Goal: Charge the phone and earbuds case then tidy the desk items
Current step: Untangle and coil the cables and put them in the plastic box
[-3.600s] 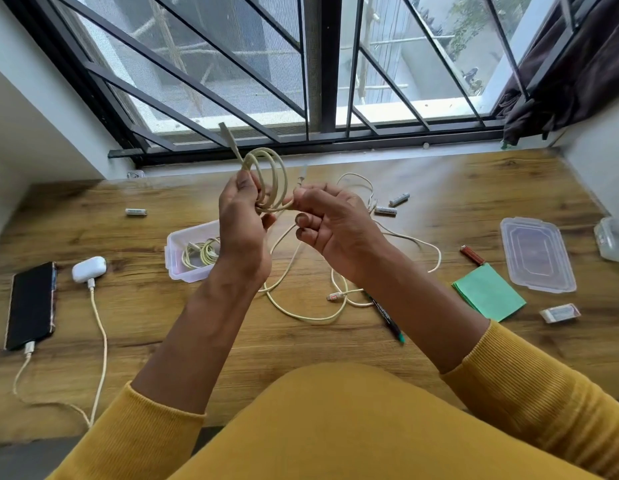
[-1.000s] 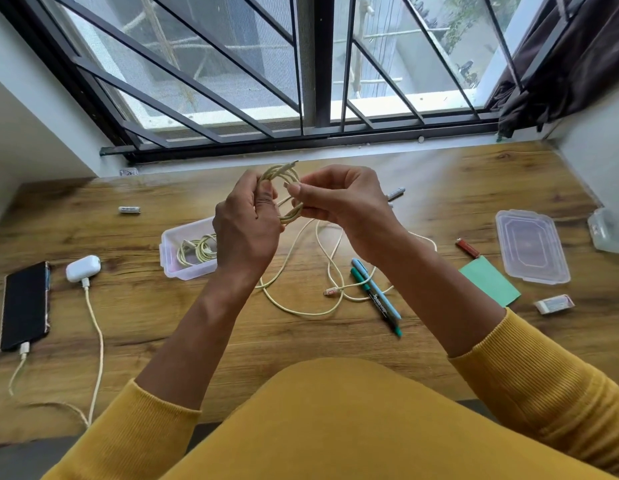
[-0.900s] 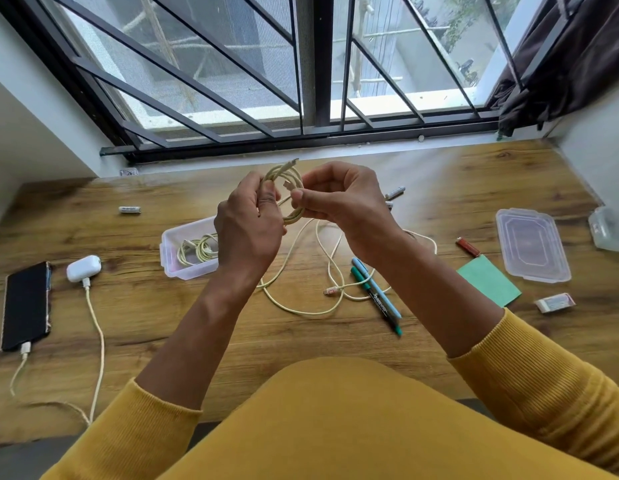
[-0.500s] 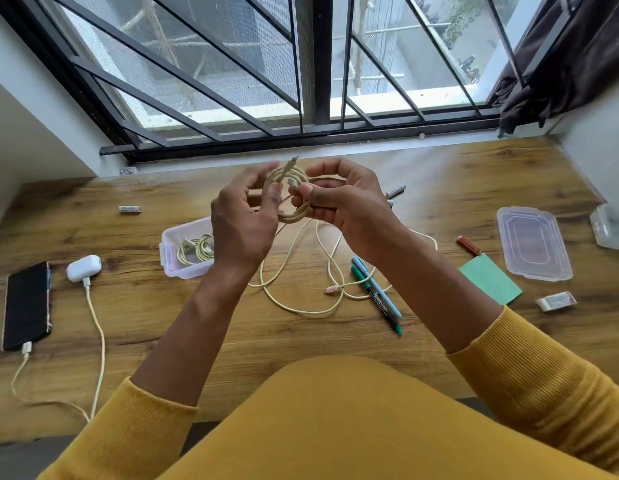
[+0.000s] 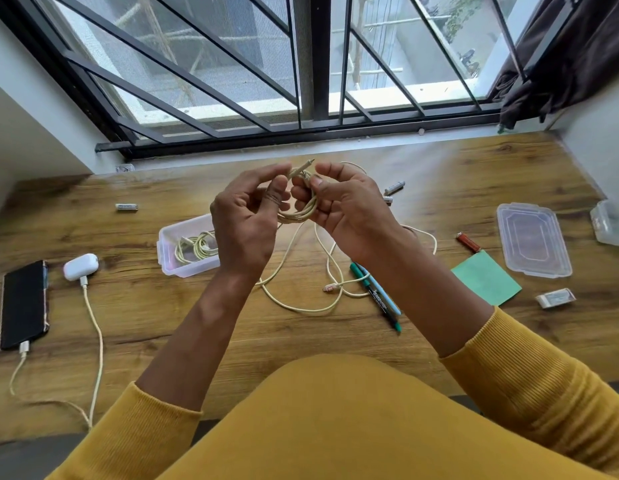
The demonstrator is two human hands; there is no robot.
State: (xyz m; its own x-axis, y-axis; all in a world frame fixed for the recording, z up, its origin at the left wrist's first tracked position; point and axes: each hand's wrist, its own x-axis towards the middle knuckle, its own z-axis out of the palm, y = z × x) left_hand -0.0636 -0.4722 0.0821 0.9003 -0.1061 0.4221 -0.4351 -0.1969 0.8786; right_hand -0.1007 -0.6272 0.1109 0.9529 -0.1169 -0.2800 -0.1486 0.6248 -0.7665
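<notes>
Stretching from wall to wall under a black-barred window, the long wood-grain counter (image 5: 439, 174) has a warm brown, knotty finish; a dark curtain (image 5: 571, 60) hangs bunched at the window's right end.

Above its middle, the left hand (image 5: 245, 223) and the right hand (image 5: 342, 209) are raised close together, both with fingers curled in a grip on a small coil of pale yellow cable (image 5: 301, 209), its plug tip poking up between the thumbs. The rest of that cable trails down in loose loops over the wood.

At the far left lies the flat black phone (image 5: 24, 303), a cable plugged into its near end. Just beside it sits the smooth white rounded earbuds case (image 5: 81, 266), also with a cable plugged in; both cords run toward the counter's near edge.

A translucent rectangular plastic box (image 5: 183, 251) behind the left hand holds another coiled yellow cable. Its matching clear lid (image 5: 533, 240) lies well to the right, near a green square notepad (image 5: 484, 278), a small red cylinder (image 5: 467, 242) and a white eraser (image 5: 555, 297). Two pens, blue and green, (image 5: 380, 296) lie side by side under the right forearm. Small silver batteries are scattered toward the window, one at left (image 5: 126, 206), others partly hidden behind the right hand. Mustard ribbed sleeves cover both forearms.
</notes>
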